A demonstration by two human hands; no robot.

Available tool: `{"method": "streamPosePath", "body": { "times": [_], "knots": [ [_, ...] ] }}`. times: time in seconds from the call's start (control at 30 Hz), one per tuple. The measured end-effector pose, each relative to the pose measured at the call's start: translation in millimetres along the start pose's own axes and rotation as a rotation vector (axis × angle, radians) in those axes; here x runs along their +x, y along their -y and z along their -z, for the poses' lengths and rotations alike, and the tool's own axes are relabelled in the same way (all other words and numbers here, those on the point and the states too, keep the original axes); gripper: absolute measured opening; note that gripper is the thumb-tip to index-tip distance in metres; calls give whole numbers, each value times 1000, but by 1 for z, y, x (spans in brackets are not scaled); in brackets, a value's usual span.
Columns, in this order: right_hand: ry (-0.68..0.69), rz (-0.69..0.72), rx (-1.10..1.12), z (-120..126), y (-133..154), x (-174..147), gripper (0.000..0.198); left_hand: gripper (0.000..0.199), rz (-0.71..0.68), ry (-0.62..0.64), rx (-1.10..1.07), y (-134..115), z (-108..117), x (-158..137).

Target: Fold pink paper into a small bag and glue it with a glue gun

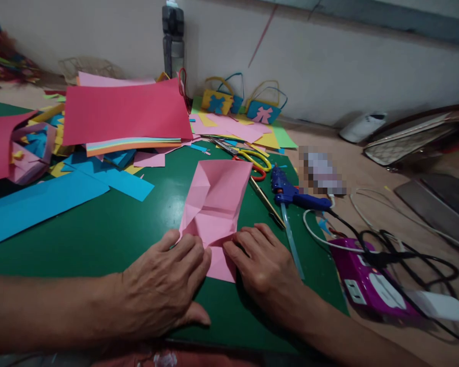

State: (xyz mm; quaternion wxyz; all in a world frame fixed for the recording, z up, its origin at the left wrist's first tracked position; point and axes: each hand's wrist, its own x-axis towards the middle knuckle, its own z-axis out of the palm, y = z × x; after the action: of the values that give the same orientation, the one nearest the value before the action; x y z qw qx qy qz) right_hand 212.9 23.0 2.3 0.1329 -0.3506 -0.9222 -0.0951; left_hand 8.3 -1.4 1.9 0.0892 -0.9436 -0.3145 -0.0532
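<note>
In the head view, 1 creased pink paper (224, 191) is laid at the middle of the green board (149, 260). Its lower left edge is covered by the bent fingertips of the left hand (164, 285), whose thumb is held apart; its lower right edge is touched by the curled fingers of the right hand (265, 270). Whether it is pinched or only pressed cannot be told. At the board's right side, 1 blue glue gun (285, 188) is seen.

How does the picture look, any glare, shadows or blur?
Head view: rather dim, with a pale sheen on the green tabletop; head view: a dark shadow below the right hand; head view: a pixelated patch hiding an object near the blue glue gun, and the colorful heap blurred.
</note>
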Motion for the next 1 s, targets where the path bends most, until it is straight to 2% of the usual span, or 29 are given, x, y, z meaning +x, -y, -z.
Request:
{"method": "streamPosePath", "body": {
  "times": [0.17, 0.57, 1.0],
  "knots": [
    [32, -5, 15, 3, 4, -3, 27, 68, -10, -33, -8, 1, -1, -2],
    [54, -23, 36, 4, 6, -2, 28, 53, 31, 8, -133, 4, -2, 0],
    [93, -46, -68, 7, 4, -1, 21, 68, 81, 80, -139, -1, -2, 5]
  ]
}}
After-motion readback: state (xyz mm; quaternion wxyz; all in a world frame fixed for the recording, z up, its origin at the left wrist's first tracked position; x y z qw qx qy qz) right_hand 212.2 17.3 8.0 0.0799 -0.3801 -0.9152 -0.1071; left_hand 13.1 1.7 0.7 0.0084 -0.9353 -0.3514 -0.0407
